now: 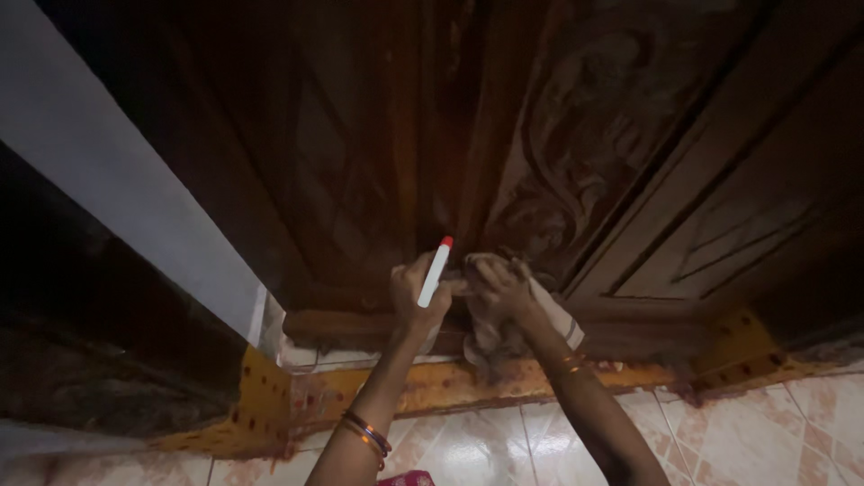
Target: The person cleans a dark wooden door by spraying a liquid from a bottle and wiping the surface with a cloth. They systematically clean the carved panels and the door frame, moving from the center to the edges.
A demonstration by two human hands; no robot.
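Currently the left hand (416, 292) is wrapped around a slim white bottle with a red cap (435, 272), fingers pressed together about its body, the cap pointing up and slightly right toward the door. Just beside it, the right hand (498, 286) is clenched on a crumpled, pale cloth (490, 333), pressing it against the lower edge of the carved dark wooden door (576, 153); part of the cloth hangs below the hand, and a striped fold shows at the right wrist. The two hands are touching or nearly so; which cannot be told. Both wrists carry bangles (367, 434), orange and dark on the left forearm. The door rises far and overhead, with raised ornamental panels. At its foot runs a yellow threshold (432, 387) marked with red dots and stains. Nearer lies glossy tiled floor (504, 450). To the left stands a white door frame (117, 180).
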